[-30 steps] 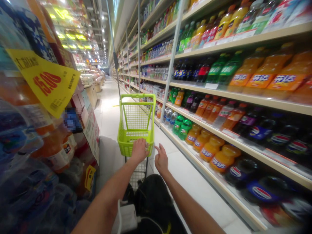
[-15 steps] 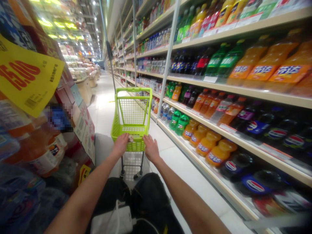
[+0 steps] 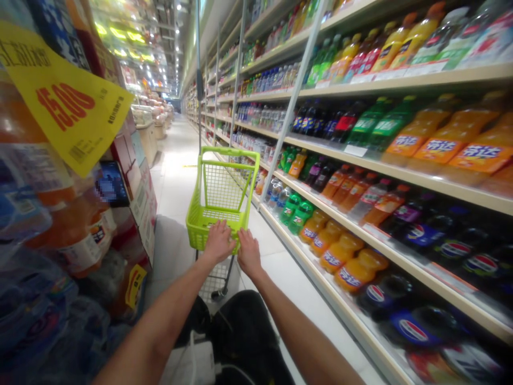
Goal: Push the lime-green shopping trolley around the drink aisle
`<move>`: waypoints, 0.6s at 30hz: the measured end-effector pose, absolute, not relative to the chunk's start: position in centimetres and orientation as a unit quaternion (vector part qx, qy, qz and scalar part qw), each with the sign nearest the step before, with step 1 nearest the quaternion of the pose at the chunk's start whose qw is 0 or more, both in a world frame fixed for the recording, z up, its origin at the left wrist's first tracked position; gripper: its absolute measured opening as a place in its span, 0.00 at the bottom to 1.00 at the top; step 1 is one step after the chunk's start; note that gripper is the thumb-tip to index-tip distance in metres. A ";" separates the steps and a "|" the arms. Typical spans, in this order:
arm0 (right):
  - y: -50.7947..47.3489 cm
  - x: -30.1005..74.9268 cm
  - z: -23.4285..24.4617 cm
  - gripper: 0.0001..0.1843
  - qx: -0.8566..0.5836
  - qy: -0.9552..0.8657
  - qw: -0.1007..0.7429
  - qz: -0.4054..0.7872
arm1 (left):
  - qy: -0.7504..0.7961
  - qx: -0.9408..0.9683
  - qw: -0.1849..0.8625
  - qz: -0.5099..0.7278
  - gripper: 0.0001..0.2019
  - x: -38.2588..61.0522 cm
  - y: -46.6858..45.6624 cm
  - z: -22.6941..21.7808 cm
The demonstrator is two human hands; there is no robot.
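Green cart (image 3: 222, 187): beyond hands, now offset leftward; control likely lopsided.
Left hand (image 3: 219, 243): nearer its pair, half-curled; hold unclear.
Right hand (image 3: 249, 252): alongside, half-curled; hold unclear.

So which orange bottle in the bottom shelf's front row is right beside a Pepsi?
The rightmost orange bottle in that row: only it neighbours the dark Pepsi bottle; the other orange bottles don't.

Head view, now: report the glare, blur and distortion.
Head view: the aisle floor washes out to white ahead of the green cart; head view: the dark bottles at lower right and the wrapped packs at lower left are smeared; head view: the large orange bottles look stretched and slanted toward the right edge.
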State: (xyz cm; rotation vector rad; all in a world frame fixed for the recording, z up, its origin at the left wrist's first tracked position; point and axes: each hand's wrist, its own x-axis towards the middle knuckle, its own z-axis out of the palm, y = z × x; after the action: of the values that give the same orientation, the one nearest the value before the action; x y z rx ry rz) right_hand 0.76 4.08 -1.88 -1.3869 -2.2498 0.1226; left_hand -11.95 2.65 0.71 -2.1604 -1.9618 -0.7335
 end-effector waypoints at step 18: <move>4.1 1.5 -3.9 0.31 -0.479 -0.812 0.331 0.045 | -0.678 -0.697 0.108 -0.208 0.24 -14.9 2.8 -0.2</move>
State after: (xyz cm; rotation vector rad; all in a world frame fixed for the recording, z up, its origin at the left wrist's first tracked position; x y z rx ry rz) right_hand 1.46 4.11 -3.85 -1.2522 -2.1215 0.1168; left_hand -14.94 2.76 -0.24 -2.0503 -1.9956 -0.6115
